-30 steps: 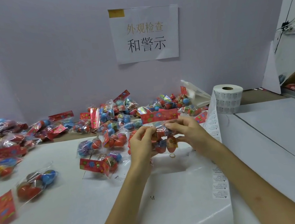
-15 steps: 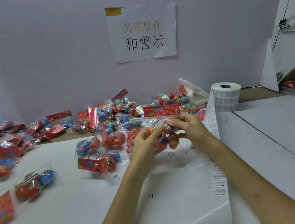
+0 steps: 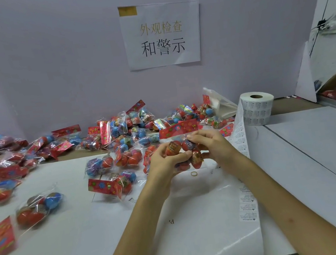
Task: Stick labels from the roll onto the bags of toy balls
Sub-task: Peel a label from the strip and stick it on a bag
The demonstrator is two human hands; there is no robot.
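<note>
I hold one bag (image 3: 177, 130) just above the table (image 3: 317, 149) in both hands. My left hand (image 3: 163, 161) curls round the balls from below, thumb across them. My right hand (image 3: 211, 144) pinches the clear pouch just under its red card. I take this for the pressing-on step, though I cannot make out a label under my fingers. The roll (image 3: 257, 110) stands to the right, its strip (image 3: 244, 181) trailing toward me beside my right forearm. Next I would set this bag aside, free my right hand, and peel a fresh label for a bag from the pile (image 3: 119, 138).
</note>
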